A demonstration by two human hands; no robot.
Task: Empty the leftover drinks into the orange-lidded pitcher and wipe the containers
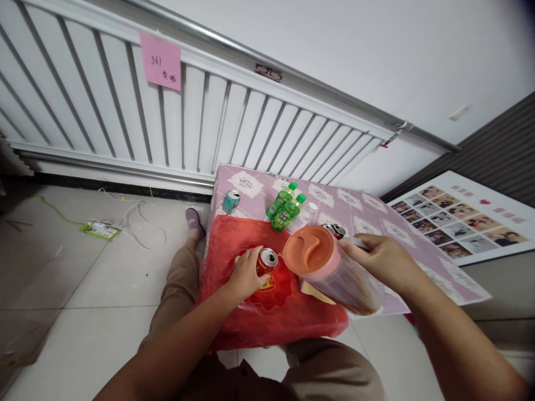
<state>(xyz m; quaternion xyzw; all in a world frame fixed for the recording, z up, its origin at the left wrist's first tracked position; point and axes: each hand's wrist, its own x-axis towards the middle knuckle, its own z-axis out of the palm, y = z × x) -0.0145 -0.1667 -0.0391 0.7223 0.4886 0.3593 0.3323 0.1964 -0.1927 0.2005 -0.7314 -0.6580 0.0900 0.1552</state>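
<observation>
My left hand [246, 274] is wrapped round a red drink can [266, 263], whose opened top faces up above a red plastic dish [280, 289]. By its handle, my right hand [376, 260] grips a clear pitcher [346, 284] with an orange lid [311, 249]. The pitcher is tilted toward the can, with brownish liquid inside. At its spout, close beside the can's top, there is a thin brownish trickle. Part of a yellowish object [320, 292] shows beneath the pitcher; its kind is hidden.
Two green bottles [287, 214], a teal can [231, 201] and dark cans [337, 230] stand on the patterned tablecloth [326, 195]. A red plastic sheet [225, 328] covers the near end. Behind is a radiator [188, 117]; a power strip [99, 230] lies on the floor.
</observation>
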